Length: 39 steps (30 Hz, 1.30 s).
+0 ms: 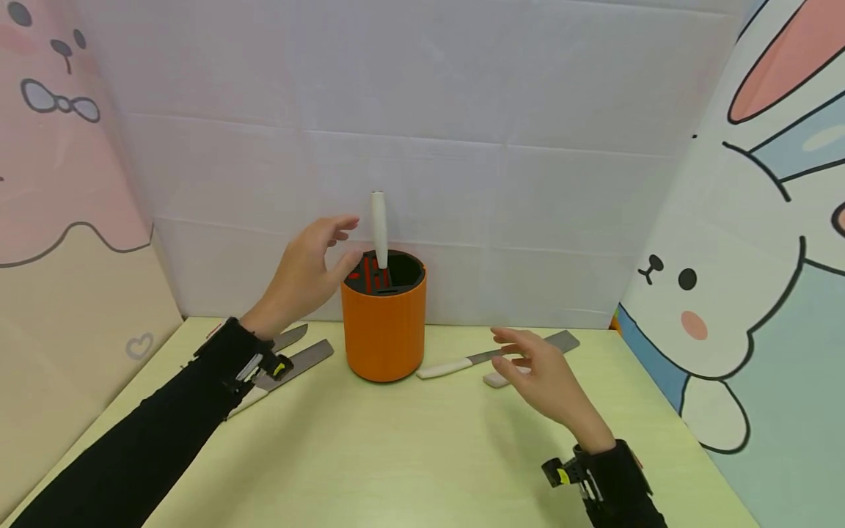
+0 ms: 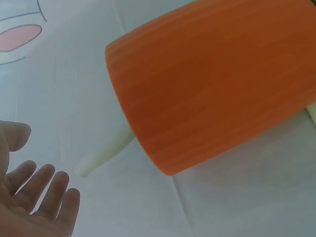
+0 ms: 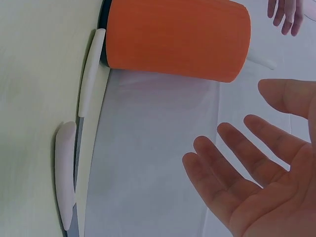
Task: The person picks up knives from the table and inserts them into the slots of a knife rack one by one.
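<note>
By the table's (image 1: 396,469) far edge, a knife (image 1: 379,231) is held upright in the holder (image 1: 384,337). The left hand (image 1: 305,265) and right hand (image 1: 546,378) are relaxed, empty; flanking knives (image 1: 313,358) are partly hidden by sleeve (image 1: 145,433) and right hand.

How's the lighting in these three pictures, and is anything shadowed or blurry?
Head view: fairly even light, soft shadows on the table; left wrist view: the orange holder's side looks shaded, the white handle beyond it soft-edged; right wrist view: the wall looks bluish-grey, and a narrow shadow runs beside the lower knife handle.
</note>
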Tool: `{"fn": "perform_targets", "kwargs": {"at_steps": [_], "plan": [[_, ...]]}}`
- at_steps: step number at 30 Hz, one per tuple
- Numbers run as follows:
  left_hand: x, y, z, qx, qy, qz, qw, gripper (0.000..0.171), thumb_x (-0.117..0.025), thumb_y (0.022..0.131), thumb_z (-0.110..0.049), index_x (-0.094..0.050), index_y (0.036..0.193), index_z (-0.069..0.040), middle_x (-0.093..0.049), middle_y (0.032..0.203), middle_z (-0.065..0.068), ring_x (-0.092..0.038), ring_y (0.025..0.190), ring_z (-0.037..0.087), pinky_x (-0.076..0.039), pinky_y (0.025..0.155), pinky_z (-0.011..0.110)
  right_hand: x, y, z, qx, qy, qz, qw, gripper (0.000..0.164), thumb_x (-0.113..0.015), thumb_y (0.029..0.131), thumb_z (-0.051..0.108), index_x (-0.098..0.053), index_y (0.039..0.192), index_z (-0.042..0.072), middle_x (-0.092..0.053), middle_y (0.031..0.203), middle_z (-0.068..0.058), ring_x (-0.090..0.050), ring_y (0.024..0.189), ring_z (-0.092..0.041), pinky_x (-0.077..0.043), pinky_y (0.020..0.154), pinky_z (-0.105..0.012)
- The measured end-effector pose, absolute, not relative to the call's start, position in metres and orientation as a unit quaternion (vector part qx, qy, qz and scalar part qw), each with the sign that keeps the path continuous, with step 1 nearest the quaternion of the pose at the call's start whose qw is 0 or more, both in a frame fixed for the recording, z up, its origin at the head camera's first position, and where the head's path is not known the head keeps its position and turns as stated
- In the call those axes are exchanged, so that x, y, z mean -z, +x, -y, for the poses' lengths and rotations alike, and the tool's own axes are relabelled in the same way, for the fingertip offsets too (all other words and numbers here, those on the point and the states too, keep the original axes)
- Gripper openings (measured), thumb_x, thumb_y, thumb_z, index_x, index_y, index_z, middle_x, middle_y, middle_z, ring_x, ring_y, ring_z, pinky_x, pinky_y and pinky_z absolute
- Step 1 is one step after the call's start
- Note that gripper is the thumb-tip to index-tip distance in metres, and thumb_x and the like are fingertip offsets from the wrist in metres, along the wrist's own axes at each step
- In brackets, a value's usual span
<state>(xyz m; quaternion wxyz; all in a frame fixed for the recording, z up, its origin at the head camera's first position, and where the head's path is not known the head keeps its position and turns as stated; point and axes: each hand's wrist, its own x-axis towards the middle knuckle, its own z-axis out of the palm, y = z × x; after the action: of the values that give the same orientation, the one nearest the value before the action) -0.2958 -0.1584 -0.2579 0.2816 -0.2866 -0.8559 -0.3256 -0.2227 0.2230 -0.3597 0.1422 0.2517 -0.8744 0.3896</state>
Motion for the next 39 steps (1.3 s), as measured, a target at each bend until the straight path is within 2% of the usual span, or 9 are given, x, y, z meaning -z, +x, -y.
{"fn": "perform_targets", "kwargs": {"at_steps": [6, 10, 18, 21, 29, 33, 39], "plan": [[0.288, -0.266, 0.161, 0.291, -0.308, 0.861, 0.280, 0.051, -0.070, 0.104, -0.016, -0.054, 0.152, -0.005, -0.063, 0.143, 0.014, -0.059, 0.124, 0.033, -0.047, 0.108, 0.057, 0.356, -0.220, -0.235, -0.357, 0.256, 0.884, 0.156, 0.047, -0.072, 0.101, 0.008, -0.061, 0.146, 0.001, -0.069, 0.133, -0.020, -0.071, 0.115, -0.035, -0.061, 0.094, -0.053], [0.311, -0.253, 0.164, 0.271, -0.309, 0.871, 0.270, 0.053, -0.072, 0.103, -0.018, -0.055, 0.151, -0.006, -0.062, 0.143, 0.016, -0.057, 0.129, 0.036, -0.047, 0.110, 0.060, 0.360, -0.218, -0.241, -0.343, 0.262, 0.887, 0.162, 0.047, -0.073, 0.101, 0.007, -0.062, 0.146, 0.002, -0.070, 0.132, -0.018, -0.071, 0.113, -0.037, -0.062, 0.091, -0.053], [0.359, -0.238, 0.174, 0.250, -0.306, 0.877, 0.272, 0.051, -0.078, 0.099, -0.019, -0.060, 0.145, -0.006, -0.062, 0.143, 0.012, -0.056, 0.130, 0.033, -0.054, 0.102, 0.053, 0.370, -0.219, -0.257, -0.316, 0.254, 0.900, 0.161, 0.049, -0.074, 0.100, 0.007, -0.061, 0.146, 0.002, -0.069, 0.132, -0.017, -0.070, 0.112, -0.036, -0.061, 0.092, -0.055], [0.373, -0.233, 0.178, 0.236, -0.299, 0.882, 0.279, 0.052, -0.080, 0.098, -0.020, -0.062, 0.145, -0.007, -0.063, 0.143, 0.011, -0.057, 0.130, 0.032, -0.053, 0.104, 0.054, 0.374, -0.219, -0.261, -0.308, 0.255, 0.902, 0.166, 0.048, -0.075, 0.099, 0.006, -0.062, 0.145, 0.001, -0.069, 0.132, -0.019, -0.071, 0.110, -0.036, -0.061, 0.089, -0.056], [0.396, -0.221, 0.178, 0.240, -0.284, 0.887, 0.274, 0.054, -0.080, 0.097, -0.020, -0.061, 0.146, -0.007, -0.063, 0.145, 0.011, -0.058, 0.131, 0.033, -0.043, 0.115, 0.063, 0.386, -0.219, -0.266, -0.289, 0.248, 0.910, 0.165, 0.050, -0.076, 0.097, 0.004, -0.062, 0.145, 0.001, -0.067, 0.136, -0.019, -0.069, 0.114, -0.037, -0.060, 0.091, -0.057], [0.405, -0.217, 0.175, 0.234, -0.281, 0.892, 0.268, 0.056, -0.080, 0.097, -0.026, -0.061, 0.146, -0.008, -0.062, 0.148, 0.012, -0.057, 0.134, 0.036, -0.046, 0.111, 0.061, 0.391, -0.219, -0.267, -0.283, 0.248, 0.911, 0.167, 0.051, -0.077, 0.096, 0.003, -0.062, 0.144, 0.000, -0.066, 0.136, -0.020, -0.068, 0.112, -0.037, -0.060, 0.090, -0.057], [0.420, -0.216, 0.170, 0.220, -0.292, 0.896, 0.251, 0.063, -0.080, 0.096, -0.031, -0.058, 0.151, -0.008, -0.057, 0.154, 0.014, -0.054, 0.138, 0.039, -0.042, 0.113, 0.064, 0.396, -0.220, -0.269, -0.260, 0.246, 0.917, 0.174, 0.053, -0.079, 0.095, 0.005, -0.062, 0.145, 0.004, -0.068, 0.132, -0.017, -0.067, 0.110, -0.033, -0.058, 0.088, -0.053]]}}
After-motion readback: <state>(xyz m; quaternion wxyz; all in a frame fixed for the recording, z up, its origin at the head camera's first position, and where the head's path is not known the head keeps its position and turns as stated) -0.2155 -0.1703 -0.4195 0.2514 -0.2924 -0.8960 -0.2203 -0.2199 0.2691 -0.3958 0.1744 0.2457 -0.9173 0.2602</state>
